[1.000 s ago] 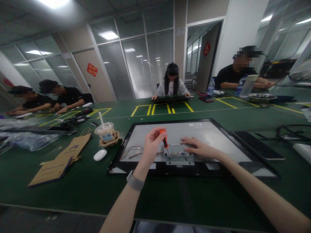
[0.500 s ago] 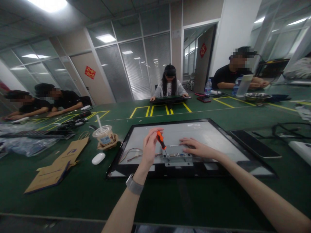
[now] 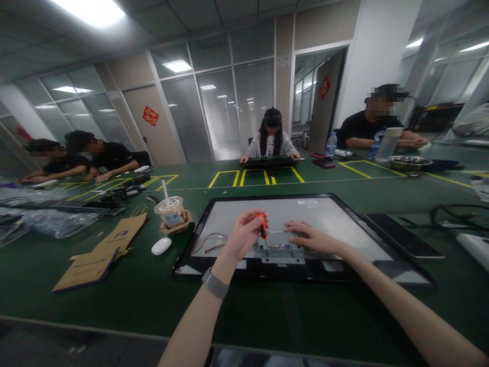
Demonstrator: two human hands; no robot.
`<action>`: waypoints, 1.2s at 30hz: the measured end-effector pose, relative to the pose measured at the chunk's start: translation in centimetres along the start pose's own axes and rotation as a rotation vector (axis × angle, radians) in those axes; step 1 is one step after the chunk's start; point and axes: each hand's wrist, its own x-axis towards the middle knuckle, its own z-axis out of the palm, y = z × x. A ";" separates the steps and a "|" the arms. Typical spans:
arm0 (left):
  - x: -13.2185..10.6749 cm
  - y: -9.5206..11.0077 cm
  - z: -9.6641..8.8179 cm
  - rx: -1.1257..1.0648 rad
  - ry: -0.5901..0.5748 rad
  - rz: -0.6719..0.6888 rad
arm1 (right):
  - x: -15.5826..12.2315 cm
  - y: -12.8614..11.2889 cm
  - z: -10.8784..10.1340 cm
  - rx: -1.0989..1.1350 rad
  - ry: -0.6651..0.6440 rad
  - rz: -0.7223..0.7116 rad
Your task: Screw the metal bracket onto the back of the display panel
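Observation:
A flat display panel (image 3: 225, 214) lies back side up on the green table, its rim black and its back light grey. My left hand (image 3: 246, 232) is closed around the handle of an orange and black screwdriver (image 3: 263, 227). The screwdriver points down, its tip at the left part of a metal bracket (image 3: 282, 259) with connector ports near the panel's close edge. My right hand (image 3: 311, 237) rests with fingers spread on the bracket's right side and the panel's back. Thin cables (image 3: 210, 243) lie on the panel left of the bracket.
Left of the panel are a white mouse-like case (image 3: 161, 246), a drink cup (image 3: 170, 211) in a cardboard holder and a brown paper bag (image 3: 103, 247). A black phone-like slab (image 3: 401, 234) lies at the right. Across the table a person (image 3: 270, 135) holds another panel.
My left fingers have wrapped further over the screwdriver handle, which now stands more upright. The right hand stays on the panel. The whole view has shifted slightly.

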 end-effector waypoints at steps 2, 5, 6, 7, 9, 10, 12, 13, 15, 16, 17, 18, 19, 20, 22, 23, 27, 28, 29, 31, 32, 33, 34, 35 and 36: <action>-0.1 0.0 0.0 -0.048 -0.014 -0.024 | 0.0 0.1 0.0 0.000 0.001 -0.010; -0.2 0.1 0.1 -0.077 -0.028 -0.025 | 0.1 0.2 0.1 0.003 0.005 -0.014; -0.2 0.1 0.2 -0.083 -0.036 -0.025 | 0.1 0.2 0.1 0.003 0.008 -0.011; -0.2 0.2 0.3 -0.091 -0.046 -0.024 | 0.1 0.2 0.1 0.002 0.009 -0.009; -0.1 0.4 0.4 -0.100 -0.069 -0.026 | 0.1 0.2 0.1 0.000 0.010 -0.002; -0.1 0.4 0.4 -0.101 -0.079 -0.029 | 0.1 0.2 0.1 -0.001 0.009 0.002; 0.0 0.4 0.3 -0.092 -0.084 -0.032 | 0.1 0.2 0.1 -0.003 0.006 0.004; 0.1 0.3 0.2 -0.085 -0.078 -0.028 | 0.1 0.2 0.1 -0.004 0.005 0.003; 0.2 0.1 -0.2 -0.072 -0.051 -0.009 | 0.1 0.2 0.1 -0.004 0.004 0.001; 0.3 0.0 -0.4 -0.063 -0.034 0.005 | 0.2 0.2 0.1 -0.005 0.004 0.000; 0.5 -0.1 -0.7 -0.054 -0.016 0.020 | 0.1 0.1 0.0 -0.007 0.004 -0.002; 0.6 -0.2 -0.9 -0.045 0.004 0.032 | 0.1 0.1 0.0 -0.009 0.004 -0.003; 0.7 -0.3 -1.2 -0.038 0.027 0.043 | 0.1 0.0 0.0 -0.011 0.005 -0.004; 0.8 -0.4 -1.4 -0.030 0.051 0.051 | 0.1 0.0 0.0 -0.014 0.006 -0.006; 1.0 -0.4 -1.8 -0.011 0.097 0.068 | 0.1 -0.1 0.0 -0.016 0.003 -0.004; 1.1 -0.4 -1.9 -0.001 0.117 0.080 | 0.1 -0.1 0.0 -0.016 0.002 -0.003; 1.3 -0.3 -1.7 0.005 0.163 0.128 | 0.0 -0.2 -0.1 -0.014 -0.001 -0.008; 1.3 -0.2 -1.5 -0.005 0.166 0.131 | 0.0 -0.2 -0.1 -0.015 -0.004 -0.009; 1.2 -0.1 -1.3 -0.016 0.163 0.129 | 0.0 -0.3 -0.1 -0.016 -0.008 -0.008; 1.2 0.2 -1.1 -0.016 0.141 0.125 | 0.0 -0.4 -0.2 -0.017 -0.013 -0.002; 1.1 0.4 -1.1 -0.001 0.128 0.126 | -0.1 -0.5 -0.2 -0.017 -0.013 0.000; 1.1 0.5 -1.1 0.021 0.115 0.128 | -0.1 -0.5 -0.2 -0.018 -0.011 0.001; 1.0 0.6 -1.1 0.045 0.104 0.130 | -0.1 -0.5 -0.2 -0.018 -0.010 0.002; 1.0 0.7 -1.2 0.065 0.096 0.130 | -0.1 -0.5 -0.2 -0.018 -0.008 0.001; 1.0 0.7 -1.3 0.077 0.091 0.129 | -0.1 -0.5 -0.2 -0.018 -0.007 0.001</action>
